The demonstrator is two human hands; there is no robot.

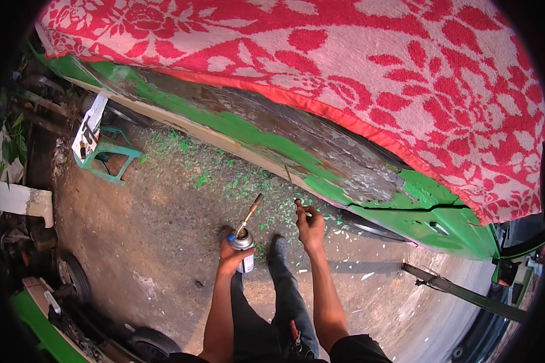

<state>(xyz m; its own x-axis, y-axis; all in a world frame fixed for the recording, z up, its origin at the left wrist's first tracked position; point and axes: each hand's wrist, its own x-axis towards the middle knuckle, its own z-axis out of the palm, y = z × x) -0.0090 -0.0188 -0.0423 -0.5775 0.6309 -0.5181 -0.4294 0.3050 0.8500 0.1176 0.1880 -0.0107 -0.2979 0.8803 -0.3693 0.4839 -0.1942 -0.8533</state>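
My left hand (pixel 229 257) is closed around a gas torch (pixel 244 243), a white and silver canister with a brass-coloured nozzle pointing up and to the right. No flame can be made out. In front of the car, my right hand (pixel 312 228) grips a screwdriver-like tool (pixel 298 203) with a reddish handle; its thin dark shaft points toward the lower edge of the body panel. That green car body (pixel 266 144) has large patches of paint stripped to grey-brown. Both tools appear apart from the panel.
A red and pink floral blanket (pixel 369 78) covers the car's upper part. Green paint flakes (pixel 203 179) litter the concrete floor. At left stand a teal stool (pixel 124 157) with things on it and a wheel (pixel 74 277). A metal beam (pixel 460 290) juts in at right.
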